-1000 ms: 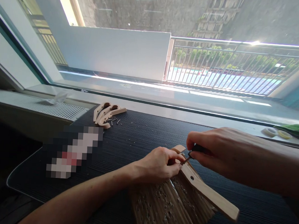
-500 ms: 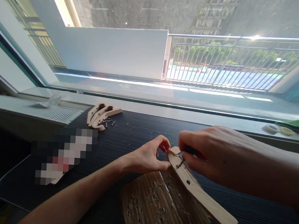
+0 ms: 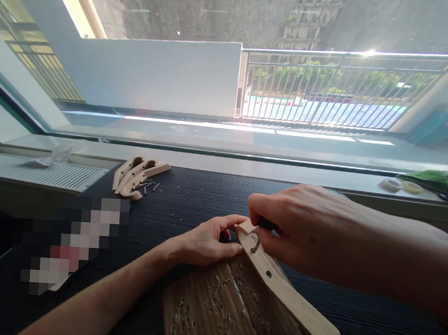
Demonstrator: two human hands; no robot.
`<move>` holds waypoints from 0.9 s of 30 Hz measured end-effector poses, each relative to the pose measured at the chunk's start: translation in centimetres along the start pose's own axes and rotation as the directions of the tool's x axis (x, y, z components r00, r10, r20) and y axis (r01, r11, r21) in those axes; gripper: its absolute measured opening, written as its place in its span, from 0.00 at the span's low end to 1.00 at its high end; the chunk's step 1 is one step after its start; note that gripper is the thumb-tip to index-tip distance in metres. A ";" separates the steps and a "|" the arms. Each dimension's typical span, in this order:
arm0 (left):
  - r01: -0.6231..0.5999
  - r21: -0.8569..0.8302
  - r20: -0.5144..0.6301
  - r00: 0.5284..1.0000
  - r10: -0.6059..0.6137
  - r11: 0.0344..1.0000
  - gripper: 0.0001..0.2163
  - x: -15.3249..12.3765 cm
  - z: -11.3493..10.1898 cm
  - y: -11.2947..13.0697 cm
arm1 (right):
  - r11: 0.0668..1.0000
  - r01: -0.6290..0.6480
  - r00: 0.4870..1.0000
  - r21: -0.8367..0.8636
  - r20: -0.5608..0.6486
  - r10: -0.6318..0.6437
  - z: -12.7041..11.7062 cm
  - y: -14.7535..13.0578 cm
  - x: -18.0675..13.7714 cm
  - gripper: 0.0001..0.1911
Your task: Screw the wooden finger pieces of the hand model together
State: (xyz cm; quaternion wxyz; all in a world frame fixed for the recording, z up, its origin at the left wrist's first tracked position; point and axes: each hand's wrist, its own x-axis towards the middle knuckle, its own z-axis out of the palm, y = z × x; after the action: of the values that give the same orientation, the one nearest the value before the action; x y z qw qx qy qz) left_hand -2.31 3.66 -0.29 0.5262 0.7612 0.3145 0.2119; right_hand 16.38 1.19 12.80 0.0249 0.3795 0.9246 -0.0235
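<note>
A curved wooden piece with two holes lies slanted on a scarred wooden board. My left hand pinches its rounded upper end, with the fingers closed on the wood. My right hand is closed round a dark-handled screwdriver, whose tip meets a screw at the upper hole. Most of the tool is hidden inside the fist.
Several more curved wooden pieces and loose screws lie at the back left of the black ribbed mat. A blurred object lies at the left. Tape rolls sit on the window sill at the right.
My left hand opened and shifted from the screw to the end of the wooden piece, then closed on it. My right hand stayed on the screwdriver. The view drifted to the right.
</note>
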 end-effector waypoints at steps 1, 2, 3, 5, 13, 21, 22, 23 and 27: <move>-0.005 -0.005 0.006 1.000 0.005 1.000 0.21 0.0 -0.1 -0.3 | 1.000 0.002 1.000 0.002 0.004 -0.002 0.0 0.1 0.0 0.05; -0.006 -0.014 0.015 1.000 0.006 1.000 0.22 0.0 -0.1 -0.6 | 1.000 0.004 1.000 0.001 0.006 -0.004 0.0 0.1 0.0 0.06; -0.003 -0.027 0.027 1.000 0.003 1.000 0.22 0.0 -0.2 -0.9 | 1.000 0.004 1.000 0.001 0.007 -0.004 0.0 0.1 0.0 0.06; 0.015 -0.059 0.057 0.998 -0.011 0.998 0.21 0.1 -0.3 -1.5 | 1.000 0.003 1.000 0.002 0.007 -0.003 0.1 0.2 0.0 0.06; 0.037 -0.130 0.104 0.994 -0.024 0.991 0.16 0.5 -0.8 -2.5 | 0.999 0.016 1.000 0.029 -0.013 -0.016 0.0 0.0 0.0 0.07; 0.025 -0.213 0.107 0.994 -0.002 0.977 0.16 0.5 -0.8 -2.8 | 0.999 -0.011 1.000 0.044 -0.017 0.012 0.1 0.1 0.2 0.06; 0.023 -0.216 0.106 0.994 0.000 0.976 0.16 0.5 -0.8 -2.8 | 0.999 -0.007 1.000 0.039 -0.026 0.008 0.1 0.2 0.2 0.06; 0.021 -0.216 0.106 0.994 0.002 0.976 0.16 0.5 -0.8 -2.8 | 0.999 -0.003 1.000 0.032 -0.028 0.004 0.2 0.2 0.2 0.06; 0.020 -0.198 0.103 0.995 0.001 0.980 0.17 0.6 -0.8 -2.6 | 1.000 0.005 1.000 0.026 -0.005 -0.005 0.1 0.1 0.1 0.07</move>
State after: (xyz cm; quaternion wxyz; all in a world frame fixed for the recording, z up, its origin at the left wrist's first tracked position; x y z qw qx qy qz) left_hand -3.09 5.21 -2.44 0.6161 0.7132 0.2677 0.2003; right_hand 16.41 1.33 12.74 0.0176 0.3776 0.9252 -0.0348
